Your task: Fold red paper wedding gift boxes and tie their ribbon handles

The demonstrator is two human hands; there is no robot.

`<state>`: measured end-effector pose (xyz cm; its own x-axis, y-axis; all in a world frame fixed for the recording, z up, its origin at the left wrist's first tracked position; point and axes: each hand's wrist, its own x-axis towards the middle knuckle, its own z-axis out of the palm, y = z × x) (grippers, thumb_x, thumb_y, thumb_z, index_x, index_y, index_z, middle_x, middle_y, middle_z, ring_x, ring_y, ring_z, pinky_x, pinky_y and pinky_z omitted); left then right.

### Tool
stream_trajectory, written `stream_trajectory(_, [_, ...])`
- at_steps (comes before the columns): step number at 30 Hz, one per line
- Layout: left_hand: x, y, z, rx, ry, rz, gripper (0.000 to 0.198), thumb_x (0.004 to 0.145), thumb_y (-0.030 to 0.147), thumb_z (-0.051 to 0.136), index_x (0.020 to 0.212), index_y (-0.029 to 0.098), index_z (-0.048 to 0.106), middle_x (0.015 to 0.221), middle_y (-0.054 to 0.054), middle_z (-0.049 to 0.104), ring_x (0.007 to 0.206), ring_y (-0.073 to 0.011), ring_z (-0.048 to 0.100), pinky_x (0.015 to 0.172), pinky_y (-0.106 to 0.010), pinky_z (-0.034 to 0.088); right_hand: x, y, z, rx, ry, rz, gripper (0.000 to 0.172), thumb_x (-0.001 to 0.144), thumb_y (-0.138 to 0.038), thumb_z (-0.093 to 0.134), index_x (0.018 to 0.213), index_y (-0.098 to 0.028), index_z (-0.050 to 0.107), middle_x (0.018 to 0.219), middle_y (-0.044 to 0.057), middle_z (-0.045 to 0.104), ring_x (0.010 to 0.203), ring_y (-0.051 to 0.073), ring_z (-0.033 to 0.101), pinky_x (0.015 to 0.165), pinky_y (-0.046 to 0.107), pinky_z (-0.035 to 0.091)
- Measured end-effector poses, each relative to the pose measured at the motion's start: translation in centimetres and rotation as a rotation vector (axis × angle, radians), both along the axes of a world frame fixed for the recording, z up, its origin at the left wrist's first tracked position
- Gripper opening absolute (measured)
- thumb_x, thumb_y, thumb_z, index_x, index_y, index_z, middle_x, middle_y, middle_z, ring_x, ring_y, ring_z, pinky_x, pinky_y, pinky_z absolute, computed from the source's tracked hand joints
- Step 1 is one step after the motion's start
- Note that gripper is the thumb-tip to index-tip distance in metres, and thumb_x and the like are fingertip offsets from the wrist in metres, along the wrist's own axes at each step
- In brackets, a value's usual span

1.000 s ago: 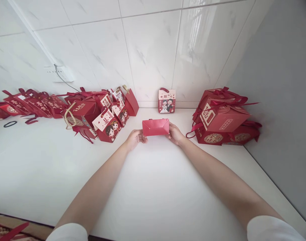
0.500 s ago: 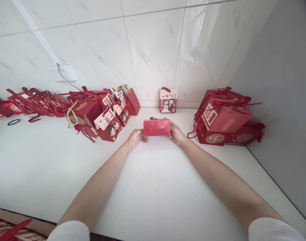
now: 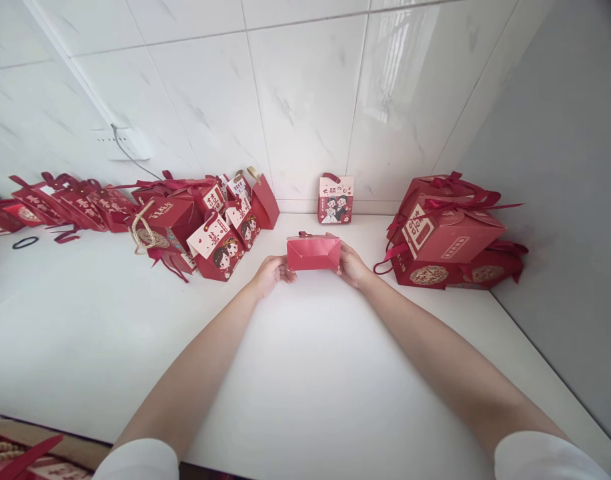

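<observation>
A small red gift box (image 3: 313, 255) is held between my two hands above the white table, its plain creased face toward me and a bit of ribbon handle showing at its far edge. My left hand (image 3: 274, 273) is closed on the box's left end, fingers curled at its lower corner. At the right end my right hand (image 3: 353, 265) grips it, with some fingers hidden behind the box. Just beyond stands a box with a printed couple (image 3: 335, 200), upright against the tiled wall.
Red gift boxes with ribbons (image 3: 450, 233) are stacked at the right by the grey panel. Several more, including one with cartoon faces (image 3: 219, 250), crowd the left. A black ring (image 3: 25, 243) lies far left on the white table (image 3: 315, 387). A wall socket (image 3: 120, 145) has a cable.
Almost nothing differs. The view has shifted very slightly; both hands keep the red gift box in the same place.
</observation>
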<state>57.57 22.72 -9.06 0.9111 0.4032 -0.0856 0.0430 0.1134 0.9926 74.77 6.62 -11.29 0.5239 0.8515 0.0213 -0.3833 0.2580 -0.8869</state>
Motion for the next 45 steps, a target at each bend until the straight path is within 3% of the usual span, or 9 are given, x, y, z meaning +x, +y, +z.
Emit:
stream_trajectory(6, [0.1, -0.1, 0.0, 0.033, 0.029, 0.038, 0.032, 0.074, 0.044, 0.06, 0.064, 0.014, 0.063, 0.059, -0.007, 0.065, 0.053, -0.0157, 0.061, 0.054, -0.027, 0.046, -0.3, 0.2, 0.1, -0.031, -0.043, -0.052, 0.071, 0.069, -0.034, 0.068, 0.135, -0.025, 0.043, 0.056, -0.01, 0.052, 0.04, 0.009, 0.037, 0.04, 0.022, 0.023])
stream_trajectory(13, [1.3, -0.8, -0.7, 0.119, 0.015, 0.203, 0.041, 0.072, 0.046, 0.072, 0.099, 0.017, 0.06, 0.095, -0.006, 0.07, 0.076, -0.0139, 0.066, 0.071, -0.029, 0.055, -1.1, -0.1, 0.2, -0.078, -0.468, -0.475, 0.058, 0.085, -0.051, 0.055, 0.134, -0.025, 0.041, 0.061, -0.005, 0.06, 0.052, 0.015, 0.051, 0.055, 0.027, 0.04])
stream_trajectory(18, [1.1, -1.7, -0.9, 0.424, -0.138, 0.325, 0.053, 0.092, 0.06, 0.04, 0.118, 0.018, 0.058, 0.128, -0.012, 0.062, 0.116, -0.022, 0.061, 0.102, -0.038, 0.047, -2.6, -1.1, 1.5, -0.212, -0.774, -0.661, 0.05, 0.094, -0.051, 0.043, 0.137, -0.026, 0.041, 0.084, 0.004, 0.073, 0.069, 0.022, 0.063, 0.074, 0.035, 0.047])
stream_trajectory(22, [0.6, -2.5, -0.6, 0.843, -0.048, 0.221, 0.097, 0.077, 0.06, 0.065, 0.153, 0.018, 0.023, 0.155, -0.017, 0.034, 0.143, -0.0338, 0.033, 0.117, -0.047, 0.028, -3.9, -1.4, 2.0, -0.206, -0.911, -0.627, 0.048, 0.096, -0.049, 0.042, 0.139, -0.028, 0.042, 0.105, 0.006, 0.074, 0.078, 0.024, 0.067, 0.079, 0.039, 0.049])
stream_trajectory(25, [0.5, -2.5, -0.7, 0.913, 0.053, 0.183, 0.111, 0.074, 0.059, 0.068, 0.157, 0.018, 0.007, 0.158, -0.019, 0.025, 0.145, -0.0374, 0.027, 0.117, -0.052, 0.026, -4.1, -1.4, 1.8, -0.149, -0.987, -0.536, 0.049, 0.096, -0.048, 0.043, 0.143, -0.032, 0.042, 0.116, 0.004, 0.07, 0.08, 0.023, 0.069, 0.077, 0.038, 0.053])
stream_trajectory(30, [0.7, -1.5, -1.3, 0.84, 0.025, 0.197, 0.094, 0.084, 0.06, 0.055, 0.157, 0.019, 0.012, 0.148, -0.017, 0.038, 0.136, -0.0328, 0.042, 0.112, -0.047, 0.036, -3.3, -1.0, 1.3, -0.101, -0.993, -0.221, 0.054, 0.095, -0.051, 0.046, 0.146, -0.034, 0.039, 0.136, 0.0, 0.059, 0.11, 0.024, 0.064, 0.089, 0.039, 0.055])
stream_trajectory(36, [0.6, -1.0, -1.4, 0.763, -0.053, 0.056, 0.084, 0.089, 0.062, 0.045, 0.156, 0.021, 0.017, 0.149, -0.014, 0.04, 0.135, -0.0322, 0.041, 0.113, -0.047, 0.035, -2.6, -0.9, 1.5, -0.006, -0.8, 0.096, 0.071, 0.092, -0.056, 0.053, 0.153, -0.034, 0.025, 0.156, -0.001, 0.035, 0.143, 0.024, 0.035, 0.12, 0.043, 0.028])
stream_trajectory(40, [0.5, -1.6, -0.7, 0.622, -0.194, -0.014, 0.069, 0.093, 0.058, 0.04, 0.152, 0.025, 0.031, 0.153, -0.009, 0.04, 0.139, -0.032, 0.039, 0.116, -0.046, 0.033, -2.6, -1.4, 1.7, 0.059, -0.735, 0.191, 0.068, 0.097, -0.057, 0.043, 0.155, -0.034, 0.017, 0.163, -0.002, 0.016, 0.147, 0.023, 0.026, 0.121, 0.042, 0.024])
stream_trajectory(45, [0.6, -2.0, -0.3, 0.543, -0.252, -0.048, 0.064, 0.095, 0.053, 0.038, 0.152, 0.025, 0.032, 0.153, -0.006, 0.042, 0.142, -0.0298, 0.037, 0.119, -0.045, 0.03, -2.5, -1.3, 1.7, 0.033, -0.725, 0.164, 0.07, 0.096, -0.06, 0.041, 0.156, -0.032, 0.017, 0.163, 0.001, 0.016, 0.145, 0.025, 0.029, 0.119, 0.044, 0.028])
